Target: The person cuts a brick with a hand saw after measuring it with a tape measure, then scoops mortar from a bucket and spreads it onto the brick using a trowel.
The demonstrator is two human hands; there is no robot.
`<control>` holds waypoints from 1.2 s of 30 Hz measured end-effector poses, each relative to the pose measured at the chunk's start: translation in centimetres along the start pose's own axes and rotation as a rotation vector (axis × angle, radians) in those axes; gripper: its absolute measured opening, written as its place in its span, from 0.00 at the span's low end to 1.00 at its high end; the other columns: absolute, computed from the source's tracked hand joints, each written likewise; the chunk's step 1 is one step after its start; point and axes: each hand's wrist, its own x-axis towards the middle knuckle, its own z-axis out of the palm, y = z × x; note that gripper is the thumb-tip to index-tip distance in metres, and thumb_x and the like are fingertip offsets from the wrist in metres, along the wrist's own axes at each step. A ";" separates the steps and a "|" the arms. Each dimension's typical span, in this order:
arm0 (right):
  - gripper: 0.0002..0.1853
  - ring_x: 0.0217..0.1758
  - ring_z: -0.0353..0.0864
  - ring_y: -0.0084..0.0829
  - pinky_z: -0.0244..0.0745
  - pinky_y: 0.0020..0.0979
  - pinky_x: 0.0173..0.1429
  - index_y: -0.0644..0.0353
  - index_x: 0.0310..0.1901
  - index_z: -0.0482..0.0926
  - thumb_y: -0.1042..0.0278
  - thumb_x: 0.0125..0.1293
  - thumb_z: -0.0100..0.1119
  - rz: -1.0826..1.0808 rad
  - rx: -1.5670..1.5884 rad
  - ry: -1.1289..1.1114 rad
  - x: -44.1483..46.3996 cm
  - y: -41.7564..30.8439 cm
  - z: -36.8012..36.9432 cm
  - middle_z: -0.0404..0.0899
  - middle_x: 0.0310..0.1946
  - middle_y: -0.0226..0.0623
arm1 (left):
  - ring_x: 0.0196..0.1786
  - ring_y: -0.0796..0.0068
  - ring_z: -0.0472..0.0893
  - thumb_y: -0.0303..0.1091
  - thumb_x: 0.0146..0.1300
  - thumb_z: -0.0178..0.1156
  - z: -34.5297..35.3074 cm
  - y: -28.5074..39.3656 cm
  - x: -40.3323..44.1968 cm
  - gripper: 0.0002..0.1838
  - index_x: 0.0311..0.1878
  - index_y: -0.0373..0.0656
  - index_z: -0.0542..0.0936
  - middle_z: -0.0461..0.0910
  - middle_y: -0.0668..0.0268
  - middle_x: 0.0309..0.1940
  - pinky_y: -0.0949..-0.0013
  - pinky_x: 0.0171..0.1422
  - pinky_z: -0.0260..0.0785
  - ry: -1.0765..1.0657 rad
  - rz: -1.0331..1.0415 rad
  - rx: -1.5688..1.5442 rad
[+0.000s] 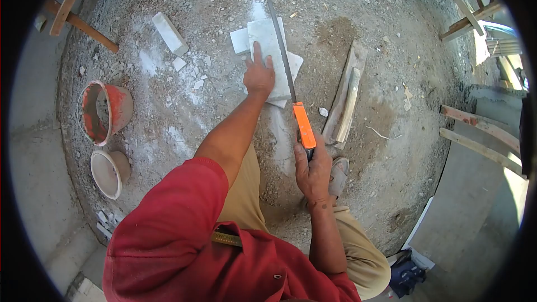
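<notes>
Lying block: pale block (pixel 279 83), under the left hand (pixel 259 75), left of the right hand (pixel 314 174)
Saw: blade of the saw (pixel 283 50) along the block's right edge
Right grip: closed round the saw's orange handle (pixel 304 126)
Left grip: open, fingers spread
Far left: loose block (pixel 169 34)
Right: wooden board (pixel 358 55)

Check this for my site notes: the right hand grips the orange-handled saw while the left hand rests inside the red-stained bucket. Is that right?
Not quite: the left hand rests on the pale slab, as the head view shows. The right hand does grip the orange-handled saw.
</notes>
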 end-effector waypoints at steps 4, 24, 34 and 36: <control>0.18 0.44 0.82 0.64 0.75 0.52 0.43 0.60 0.60 0.73 0.64 0.73 0.62 -0.028 0.010 0.069 -1.1 -0.6 1.0 0.82 0.41 0.57 | 0.53 0.37 0.85 0.56 0.77 0.48 0.3 -0.1 0.0 0.38 0.85 0.67 0.47 0.66 0.42 0.73 0.42 0.56 0.79 0.016 -0.005 0.023; 0.12 0.30 0.79 0.61 0.71 0.50 0.34 0.63 0.48 0.72 0.65 0.74 0.61 0.001 -0.080 0.111 5.7 -2.8 3.7 0.79 0.28 0.57 | 0.60 0.36 0.82 0.56 0.79 0.44 -1.3 1.0 -0.3 0.32 0.83 0.78 0.50 0.61 0.41 0.76 0.41 0.61 0.76 -0.081 -0.038 -0.035; 0.11 0.36 0.83 0.64 0.75 0.50 0.36 0.63 0.50 0.73 0.69 0.72 0.62 0.177 -0.043 -0.017 1.5 -4.3 0.1 0.80 0.29 0.57 | 0.58 0.38 0.83 0.56 0.79 0.44 -0.6 1.1 -1.0 0.31 0.82 0.78 0.53 0.66 0.44 0.73 0.43 0.61 0.77 -0.052 -0.082 0.010; 0.12 0.37 0.82 0.65 0.75 0.54 0.37 0.63 0.48 0.72 0.68 0.71 0.63 0.086 -0.117 -0.008 9.4 -2.2 3.4 0.81 0.30 0.58 | 0.57 0.38 0.83 0.57 0.79 0.44 -0.8 1.7 -0.6 0.30 0.82 0.78 0.54 0.67 0.45 0.72 0.43 0.61 0.77 -0.023 -0.046 -0.002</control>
